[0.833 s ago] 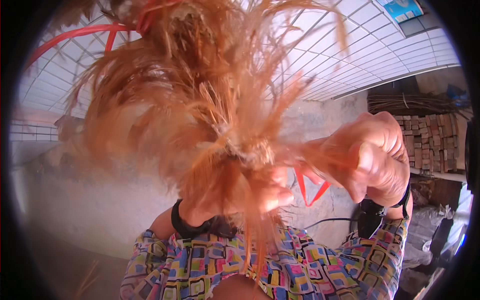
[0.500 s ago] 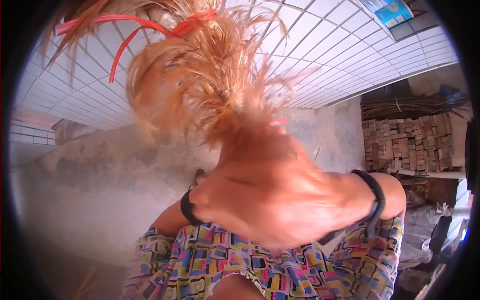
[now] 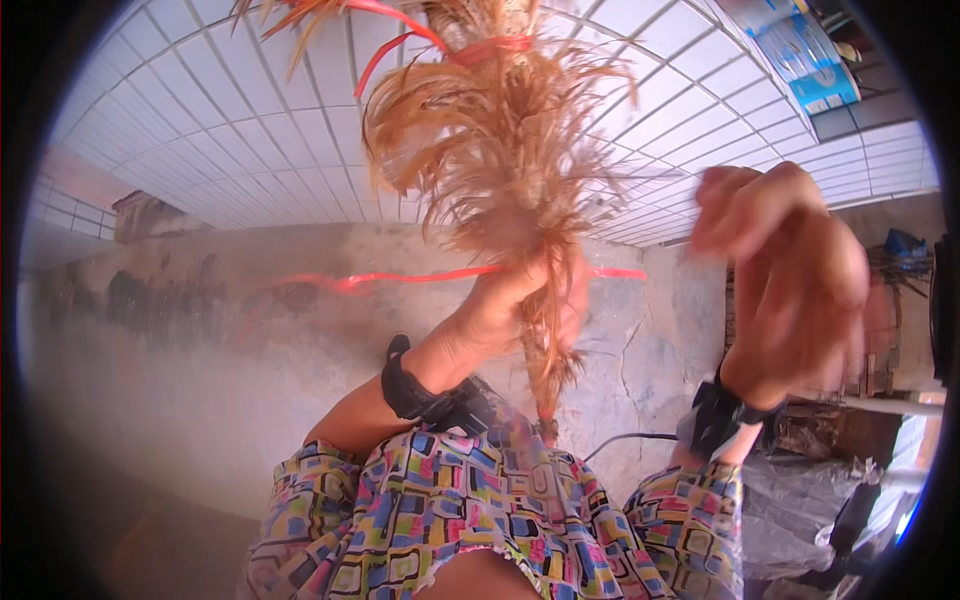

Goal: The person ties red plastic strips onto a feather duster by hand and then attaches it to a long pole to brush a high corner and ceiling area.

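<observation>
The left hand (image 3: 520,300) grips the feather bundle (image 3: 500,160), with a red string (image 3: 420,277) running beside it. The right hand (image 3: 790,270) hovers nearby, blurred, fingers curled; its grip is unclear.

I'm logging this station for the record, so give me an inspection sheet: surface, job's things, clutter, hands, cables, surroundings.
Surface: no worktable seen; rough grey concrete wall below white tiled wall.
Job's things: bundle of tan feathers bound with red strap; a red strand runs sideways.
Clutter: stacked bits and grey plastic sheeting at right.
Hands: left hand grips the bundle low down; right hand raised, blurred, grip unclear.
Cables: dark cable between the sleeves.
Surroundings: blue and white board up high.
</observation>
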A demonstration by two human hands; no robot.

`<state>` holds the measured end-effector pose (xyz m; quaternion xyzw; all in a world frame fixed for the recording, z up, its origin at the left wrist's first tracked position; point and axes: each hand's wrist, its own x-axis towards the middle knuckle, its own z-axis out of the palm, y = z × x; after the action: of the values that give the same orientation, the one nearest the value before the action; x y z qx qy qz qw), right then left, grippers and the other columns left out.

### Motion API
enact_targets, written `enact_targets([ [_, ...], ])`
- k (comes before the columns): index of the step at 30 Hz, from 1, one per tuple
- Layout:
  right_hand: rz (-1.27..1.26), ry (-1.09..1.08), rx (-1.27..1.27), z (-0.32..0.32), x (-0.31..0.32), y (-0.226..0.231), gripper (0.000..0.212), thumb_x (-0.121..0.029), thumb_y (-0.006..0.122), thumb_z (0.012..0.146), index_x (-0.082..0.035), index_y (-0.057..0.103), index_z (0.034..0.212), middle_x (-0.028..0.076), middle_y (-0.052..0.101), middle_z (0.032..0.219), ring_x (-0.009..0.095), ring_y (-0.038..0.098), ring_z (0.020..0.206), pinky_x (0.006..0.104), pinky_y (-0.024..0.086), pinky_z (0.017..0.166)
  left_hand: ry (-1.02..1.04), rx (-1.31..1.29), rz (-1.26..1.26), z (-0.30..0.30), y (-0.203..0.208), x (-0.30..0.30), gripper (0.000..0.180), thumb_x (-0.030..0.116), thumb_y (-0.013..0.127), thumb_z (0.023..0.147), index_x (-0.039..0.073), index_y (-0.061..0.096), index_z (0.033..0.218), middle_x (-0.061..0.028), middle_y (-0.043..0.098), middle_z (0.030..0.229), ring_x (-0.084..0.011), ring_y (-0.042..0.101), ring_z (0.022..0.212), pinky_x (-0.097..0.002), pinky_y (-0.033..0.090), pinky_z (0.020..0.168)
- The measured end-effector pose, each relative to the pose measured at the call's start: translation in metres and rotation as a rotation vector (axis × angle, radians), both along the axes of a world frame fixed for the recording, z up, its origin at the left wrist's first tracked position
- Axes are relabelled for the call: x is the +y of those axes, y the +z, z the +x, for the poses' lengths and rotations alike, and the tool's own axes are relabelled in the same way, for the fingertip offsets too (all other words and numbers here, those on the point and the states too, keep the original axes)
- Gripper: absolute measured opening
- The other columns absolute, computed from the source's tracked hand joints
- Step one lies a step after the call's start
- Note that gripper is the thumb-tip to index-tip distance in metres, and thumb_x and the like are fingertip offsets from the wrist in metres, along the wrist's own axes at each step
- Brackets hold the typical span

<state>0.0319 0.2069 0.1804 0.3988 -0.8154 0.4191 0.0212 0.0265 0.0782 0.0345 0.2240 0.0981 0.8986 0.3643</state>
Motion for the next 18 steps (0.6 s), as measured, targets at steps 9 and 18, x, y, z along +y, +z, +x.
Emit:
enact_targets([
  [9,-0.187,-0.078,-0.871,-0.004,0.048,-0.167,0.015,-0.018,0.049,0.08,-0.005,0.053,0.073,0.013,0.054,0.098,0.021,0.053,0.087,0.0312,0.042,0.075,-0.259,0.035,0.328,0.016,0.017,0.017,0.045,0.048,0.048,0.078,0.008,0.036,0.063,-0.0015,0.038,0.053,-0.0127,0.042,0.039,-0.0257,0.039,0.041],
  [18,-0.329,-0.038,-0.851,-0.009,0.067,-0.147,0.033,-0.025,0.045,0.08,-0.005,0.046,0.053,0.023,0.05,0.102,0.024,0.052,0.085,0.031,0.039,0.076,-0.318,0.019,0.324,0.018,0.024,0.016,0.036,0.041,0.046,0.082,0.01,0.039,0.067,-0.0019,0.041,0.056,-0.0125,0.042,0.043,-0.0246,0.037,0.044],
])
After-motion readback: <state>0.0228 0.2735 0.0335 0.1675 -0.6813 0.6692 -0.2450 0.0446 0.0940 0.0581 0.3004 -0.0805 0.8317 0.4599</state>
